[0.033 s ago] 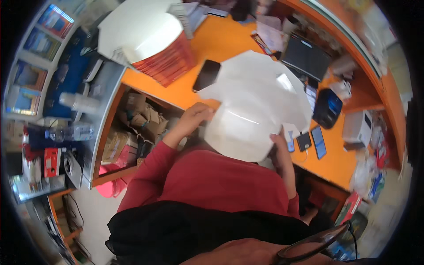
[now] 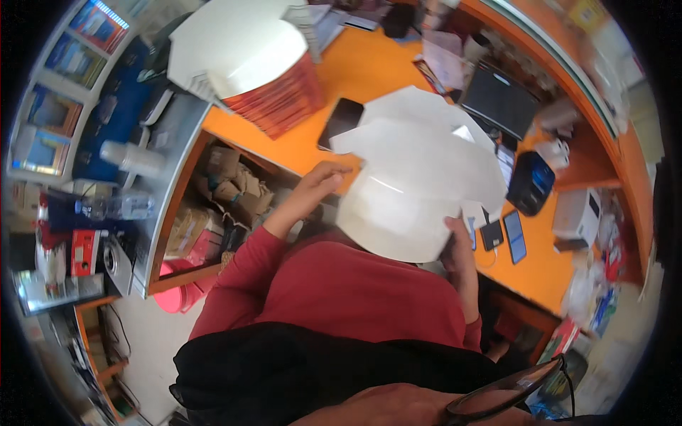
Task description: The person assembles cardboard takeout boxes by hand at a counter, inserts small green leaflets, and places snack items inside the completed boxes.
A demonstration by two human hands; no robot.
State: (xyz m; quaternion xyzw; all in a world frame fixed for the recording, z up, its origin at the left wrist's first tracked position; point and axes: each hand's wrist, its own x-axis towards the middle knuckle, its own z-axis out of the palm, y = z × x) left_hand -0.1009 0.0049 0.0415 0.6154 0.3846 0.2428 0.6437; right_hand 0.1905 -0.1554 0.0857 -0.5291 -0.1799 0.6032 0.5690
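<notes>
A white die-cut card sheet (image 2: pixel 405 199) with wide flaps lies in front of my body, its near part curving up and over the desk's front edge. My right hand (image 2: pixel 460 248) grips its near right edge, thumb on top and the other fingers mostly hidden beneath. Beside the sheet's left edge is my left hand (image 2: pixel 323 181), holding nothing, with its index finger stretched toward the card; whether it touches is hard to tell. Farther left stands a tall stack of similar card pieces (image 2: pixel 277 99), white on top with red sides.
On the orange desk (image 2: pixel 263 149) lie a dark phone (image 2: pixel 342 122), a blue-screened phone (image 2: pixel 514 236), a small black square device (image 2: pixel 491 234) and a black machine (image 2: pixel 531 183). A closed black laptop-like item (image 2: pixel 501 99) sits farther back. Left below, an open shelf holds cardboard scraps (image 2: pixel 238 184).
The whole view has shifted slightly. My left index finger looks a little straighter. My right hand keeps its hold on the card sheet.
</notes>
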